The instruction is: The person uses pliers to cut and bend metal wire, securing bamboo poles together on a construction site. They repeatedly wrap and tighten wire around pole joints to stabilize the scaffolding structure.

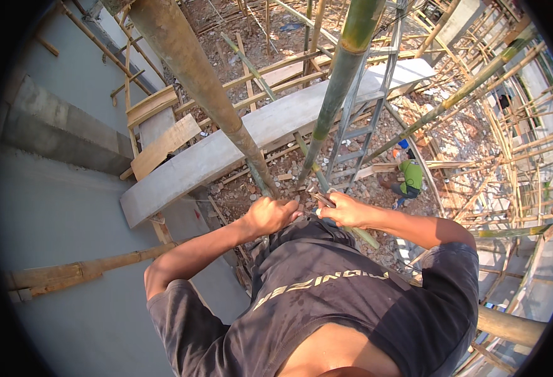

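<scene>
My right hand [346, 211] is closed around the handles of pincers [319, 197], whose jaws point away from me and to the left. To its left, my left hand [272, 215] is closed in front of my waist, its fingertips turned toward the pincers. What those fingers pinch, if anything, is too small to make out. Just beyond my hands stand two thick bamboo poles, a brown one [229, 116] on the left and a green one [334, 85] on the right. A thinner green bamboo pole [367, 238] passes slantwise below my right hand.
A grey concrete beam [226, 155] crosses behind the poles. An aluminium ladder [353, 134] leans beside the green pole. Far below, a person in a green shirt [411, 176] bends over rubble-strewn ground [458, 125]. At left, a bamboo pole [94, 269] runs along the grey wall [69, 207].
</scene>
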`<state>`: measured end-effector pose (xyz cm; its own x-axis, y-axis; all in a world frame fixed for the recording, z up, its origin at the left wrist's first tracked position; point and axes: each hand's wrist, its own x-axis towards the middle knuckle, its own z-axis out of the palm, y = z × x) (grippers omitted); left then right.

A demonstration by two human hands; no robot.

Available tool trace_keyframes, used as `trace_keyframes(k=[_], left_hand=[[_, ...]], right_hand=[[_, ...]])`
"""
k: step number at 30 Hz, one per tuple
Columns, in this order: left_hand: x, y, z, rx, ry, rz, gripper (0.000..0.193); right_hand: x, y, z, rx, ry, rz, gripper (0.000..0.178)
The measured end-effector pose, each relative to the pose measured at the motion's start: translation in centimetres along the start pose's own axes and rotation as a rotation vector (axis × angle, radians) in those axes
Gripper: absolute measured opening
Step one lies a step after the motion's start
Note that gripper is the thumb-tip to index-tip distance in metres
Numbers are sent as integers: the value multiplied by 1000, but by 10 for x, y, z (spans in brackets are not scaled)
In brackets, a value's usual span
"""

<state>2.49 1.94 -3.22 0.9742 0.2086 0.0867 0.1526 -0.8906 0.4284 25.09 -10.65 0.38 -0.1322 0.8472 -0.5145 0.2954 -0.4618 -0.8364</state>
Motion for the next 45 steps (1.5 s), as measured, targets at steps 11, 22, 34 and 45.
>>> trace_keyframes(k=[11, 22, 34, 45], left_hand=[[12, 18, 2, -1006, 89, -337, 39], [23, -2, 11, -1807, -242, -605, 45], [-10, -12, 23, 879, 274, -78, 57], [-20, -37, -36, 418, 341, 404, 29]], right_hand=[[-5, -37, -22, -1162, 517, -1022, 20], [21, -14, -41, -1068, 511, -957, 19], [47, 44, -42, 277, 262, 323, 20], [-5, 8, -14, 764, -494, 510, 7]])
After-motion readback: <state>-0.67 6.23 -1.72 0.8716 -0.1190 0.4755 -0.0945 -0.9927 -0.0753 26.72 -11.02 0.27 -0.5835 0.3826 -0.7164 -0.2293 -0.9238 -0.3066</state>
